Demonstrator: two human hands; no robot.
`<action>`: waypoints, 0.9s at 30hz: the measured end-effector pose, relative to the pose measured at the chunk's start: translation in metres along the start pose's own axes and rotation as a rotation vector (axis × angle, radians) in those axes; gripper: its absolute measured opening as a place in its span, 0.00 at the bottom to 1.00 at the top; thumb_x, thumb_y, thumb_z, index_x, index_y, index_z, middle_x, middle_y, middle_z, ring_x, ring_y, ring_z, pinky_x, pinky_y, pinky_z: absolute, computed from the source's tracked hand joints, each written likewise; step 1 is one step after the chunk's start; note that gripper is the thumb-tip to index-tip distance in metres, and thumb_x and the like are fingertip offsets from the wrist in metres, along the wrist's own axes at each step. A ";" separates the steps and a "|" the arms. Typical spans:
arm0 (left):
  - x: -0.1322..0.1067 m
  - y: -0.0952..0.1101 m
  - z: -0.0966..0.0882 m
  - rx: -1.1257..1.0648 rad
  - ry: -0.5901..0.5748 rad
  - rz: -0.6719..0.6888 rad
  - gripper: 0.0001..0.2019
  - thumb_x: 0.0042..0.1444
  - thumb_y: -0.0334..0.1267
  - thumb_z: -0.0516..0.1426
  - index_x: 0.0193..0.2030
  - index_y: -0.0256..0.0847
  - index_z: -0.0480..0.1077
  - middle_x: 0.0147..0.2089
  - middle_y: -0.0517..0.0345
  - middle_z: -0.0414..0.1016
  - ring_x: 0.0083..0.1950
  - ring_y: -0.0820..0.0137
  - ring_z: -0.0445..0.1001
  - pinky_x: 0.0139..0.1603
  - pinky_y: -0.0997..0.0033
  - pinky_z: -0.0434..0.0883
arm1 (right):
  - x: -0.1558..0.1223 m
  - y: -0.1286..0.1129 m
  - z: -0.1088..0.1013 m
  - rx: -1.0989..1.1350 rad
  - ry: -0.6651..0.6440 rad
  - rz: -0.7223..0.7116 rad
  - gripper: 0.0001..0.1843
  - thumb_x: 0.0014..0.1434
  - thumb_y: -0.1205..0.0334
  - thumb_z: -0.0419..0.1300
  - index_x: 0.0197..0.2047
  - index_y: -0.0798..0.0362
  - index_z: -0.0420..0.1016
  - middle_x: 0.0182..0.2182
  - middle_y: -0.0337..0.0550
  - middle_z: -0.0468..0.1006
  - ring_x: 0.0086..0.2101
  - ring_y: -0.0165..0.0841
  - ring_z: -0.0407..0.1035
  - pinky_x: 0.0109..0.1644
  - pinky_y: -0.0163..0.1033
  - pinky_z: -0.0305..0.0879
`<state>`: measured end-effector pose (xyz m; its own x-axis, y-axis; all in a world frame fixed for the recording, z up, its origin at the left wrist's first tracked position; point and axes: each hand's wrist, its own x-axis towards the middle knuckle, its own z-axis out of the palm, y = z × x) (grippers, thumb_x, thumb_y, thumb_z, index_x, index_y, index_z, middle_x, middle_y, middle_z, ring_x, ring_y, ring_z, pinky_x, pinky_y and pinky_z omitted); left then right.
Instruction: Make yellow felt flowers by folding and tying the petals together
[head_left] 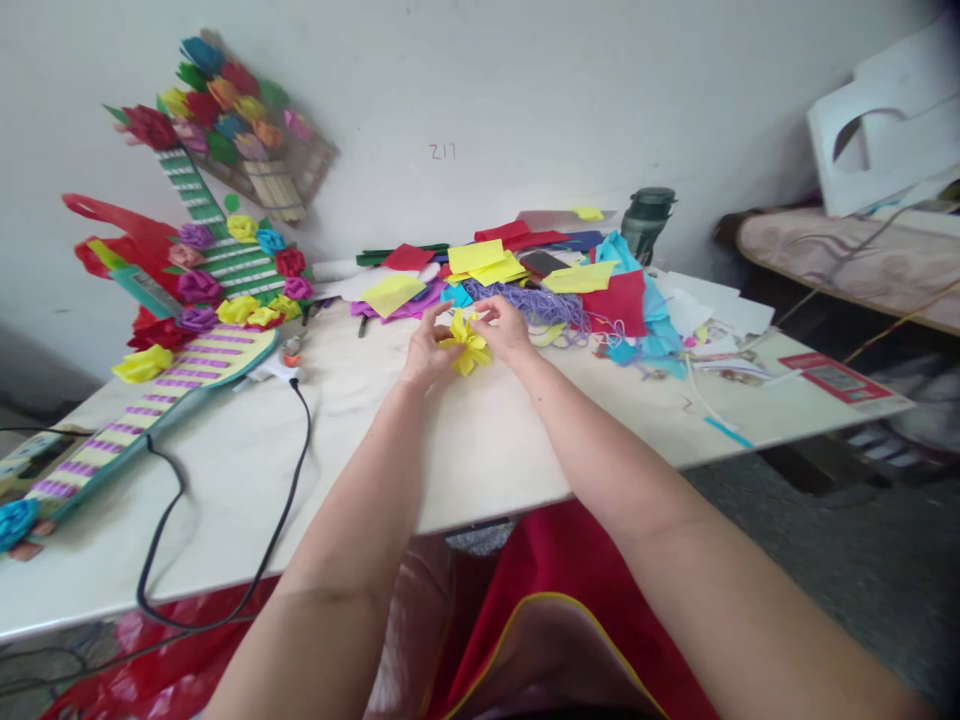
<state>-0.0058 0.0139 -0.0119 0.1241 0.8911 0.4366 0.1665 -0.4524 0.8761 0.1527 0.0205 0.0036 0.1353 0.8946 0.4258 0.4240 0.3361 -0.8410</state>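
Observation:
A yellow paper flower point(468, 345) with several pointed petals is held between my two hands, just over the white tabletop point(487, 450). My left hand point(430, 345) grips its left side, thumb against the petals and index finger raised. On the upper right side, my right hand point(504, 328) pinches a petal with bent fingers. Right behind my hands are sheets of yellow paper point(393, 296), a tangle of purple yarn point(540, 304) and red paper point(615, 303).
To the left stands a striped board point(195, 365) decorated with paper roses. A black cable point(304, 450) loops over the table's front edge from a white plug point(274, 370). A dark green bottle point(646, 222) stands at the back right. A bouquet panel point(277, 185) leans against the wall.

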 end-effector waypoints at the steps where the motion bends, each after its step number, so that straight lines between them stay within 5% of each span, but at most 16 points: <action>1: 0.000 -0.001 0.000 -0.015 -0.009 -0.014 0.38 0.36 0.32 0.63 0.59 0.39 0.63 0.29 0.64 0.75 0.31 0.71 0.74 0.35 0.72 0.70 | 0.000 0.001 0.000 0.034 -0.006 0.003 0.09 0.46 0.62 0.61 0.35 0.51 0.72 0.35 0.39 0.78 0.36 0.35 0.72 0.53 0.48 0.67; 9: -0.001 0.000 0.000 -0.116 -0.028 -0.077 0.40 0.35 0.34 0.65 0.61 0.41 0.62 0.29 0.65 0.75 0.27 0.73 0.72 0.30 0.73 0.69 | 0.003 0.009 0.003 0.291 -0.039 0.052 0.07 0.45 0.63 0.59 0.32 0.51 0.71 0.29 0.36 0.76 0.35 0.33 0.72 0.50 0.45 0.69; 27: -0.002 0.006 0.000 -0.035 -0.048 -0.080 0.40 0.36 0.35 0.64 0.61 0.39 0.62 0.29 0.66 0.74 0.28 0.74 0.71 0.32 0.73 0.69 | 0.000 -0.001 -0.001 0.367 -0.028 0.182 0.09 0.44 0.64 0.60 0.33 0.52 0.72 0.27 0.36 0.77 0.33 0.34 0.74 0.50 0.45 0.70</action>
<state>-0.0054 0.0099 -0.0076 0.1584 0.9213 0.3550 0.1436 -0.3772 0.9149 0.1529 0.0205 0.0046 0.1521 0.9551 0.2542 0.0471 0.2499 -0.9671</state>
